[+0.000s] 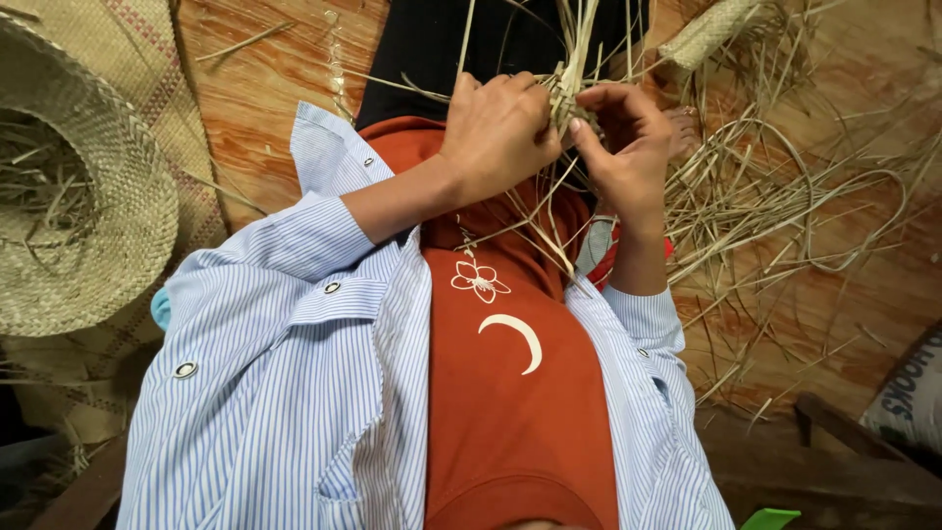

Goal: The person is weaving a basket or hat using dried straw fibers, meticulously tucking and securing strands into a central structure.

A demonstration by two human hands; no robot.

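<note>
Down past my chest, my left hand (496, 132) and right hand (623, 147) meet over a small woven straw piece (567, 96), held in front of me above my lap. Both hands are closed on it: the left wraps its near side, and the right thumb and fingertips (581, 132) pinch the plaited edge. Loose strands (579, 29) fan up out of the weave and others trail toward my orange shirt (510, 393). I judge the straw light, dry and springy, likely to crack if creased hard, so the firm plaited part is where to hold. More cut straw (785, 206) lies on the wooden floor (265, 88) to my right, and a woven hat (88, 196) sits at my left.
</note>
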